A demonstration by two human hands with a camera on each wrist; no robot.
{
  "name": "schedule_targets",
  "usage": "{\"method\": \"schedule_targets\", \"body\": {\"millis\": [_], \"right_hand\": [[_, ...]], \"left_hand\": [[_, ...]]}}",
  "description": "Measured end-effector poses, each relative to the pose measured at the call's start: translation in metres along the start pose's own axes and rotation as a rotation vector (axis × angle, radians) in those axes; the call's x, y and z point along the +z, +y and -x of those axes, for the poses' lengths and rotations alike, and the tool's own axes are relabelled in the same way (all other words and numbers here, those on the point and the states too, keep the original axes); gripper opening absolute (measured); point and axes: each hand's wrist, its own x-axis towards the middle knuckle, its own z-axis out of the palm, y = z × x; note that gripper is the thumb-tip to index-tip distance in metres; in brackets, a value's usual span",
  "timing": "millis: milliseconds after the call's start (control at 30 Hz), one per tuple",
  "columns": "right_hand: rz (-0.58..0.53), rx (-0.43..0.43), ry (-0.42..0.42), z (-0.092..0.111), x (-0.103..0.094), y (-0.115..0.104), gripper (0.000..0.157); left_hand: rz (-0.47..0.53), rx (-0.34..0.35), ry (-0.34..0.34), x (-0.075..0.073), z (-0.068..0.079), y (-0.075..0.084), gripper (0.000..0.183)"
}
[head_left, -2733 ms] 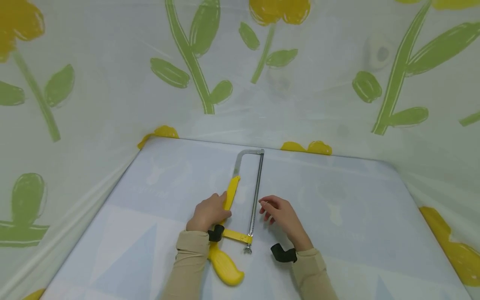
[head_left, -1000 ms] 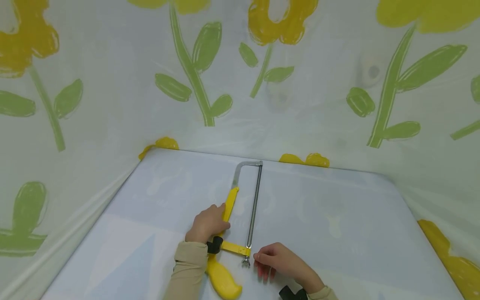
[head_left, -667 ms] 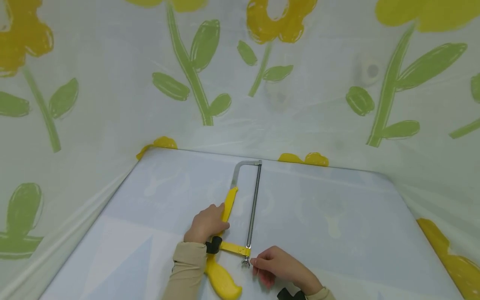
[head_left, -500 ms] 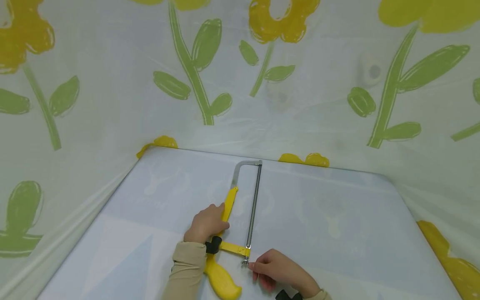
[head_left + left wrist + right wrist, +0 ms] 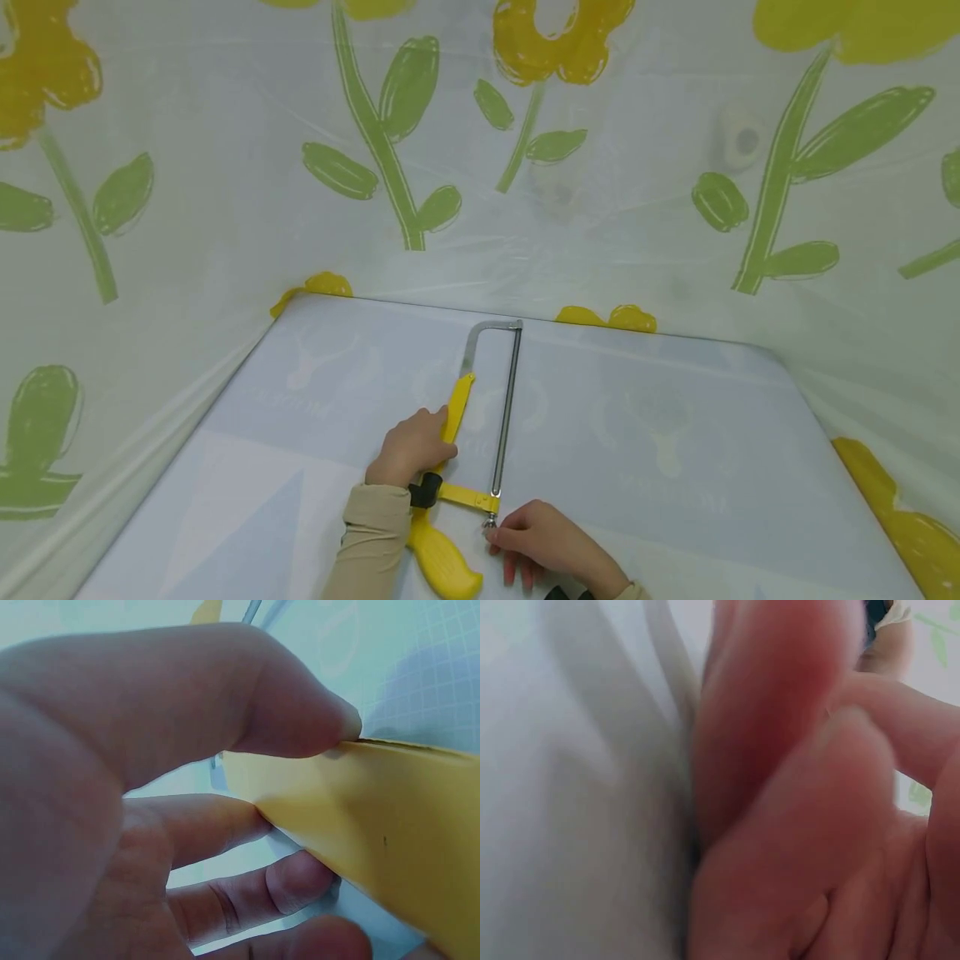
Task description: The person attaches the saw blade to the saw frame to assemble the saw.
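A hacksaw with a yellow frame point(image 5: 459, 404) lies flat on the table, its handle point(image 5: 446, 560) toward me. Its thin metal blade point(image 5: 507, 408) runs along the right side. My left hand point(image 5: 411, 446) grips the frame's back; in the left wrist view the thumb is on one edge of the yellow frame point(image 5: 397, 825) and fingertips touch the other. At the blade's near end, thumb and forefinger of my right hand point(image 5: 551, 543) pinch the wing nut point(image 5: 490, 522). The right wrist view holds mostly blurred fingers point(image 5: 795, 825), with the nut hidden.
The table point(image 5: 660, 433) has a pale blue and white patterned cover. Behind and at both sides hangs a white curtain point(image 5: 615, 208) printed with yellow flowers and green stems. The hacksaw's far end reaches close to the table's back edge.
My right hand has come from beside the blade's middle down to the wing nut, and its fingertips have closed on it. The left hand keeps its hold; the head view has tilted up slightly.
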Motion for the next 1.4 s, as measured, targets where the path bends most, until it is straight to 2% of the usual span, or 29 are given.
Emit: {"method": "schedule_targets", "body": {"millis": [333, 633, 867, 1133, 1400], "right_hand": [[0.000, 0.052, 0.054, -0.003, 0.003, -0.003, 0.036], [-0.060, -0.038, -0.019, -0.003, -0.004, 0.004, 0.034], [-0.082, -0.007, -0.008, 0.000, -0.006, 0.005, 0.031], [-0.089, 0.017, 0.027, -0.003, -0.006, 0.005, 0.034], [-0.096, 0.034, 0.020, -0.004, -0.004, 0.003, 0.032]], "left_hand": [[-0.006, 0.002, -0.002, 0.001, 0.000, 0.001, 0.069], [0.031, 0.014, -0.001, 0.004, -0.001, -0.001, 0.068], [0.040, 0.024, -0.017, 0.001, 0.001, 0.001, 0.068], [0.035, 0.016, -0.012, -0.002, 0.001, -0.001, 0.068], [0.037, 0.019, -0.006, -0.002, 0.002, -0.003, 0.068]]}}
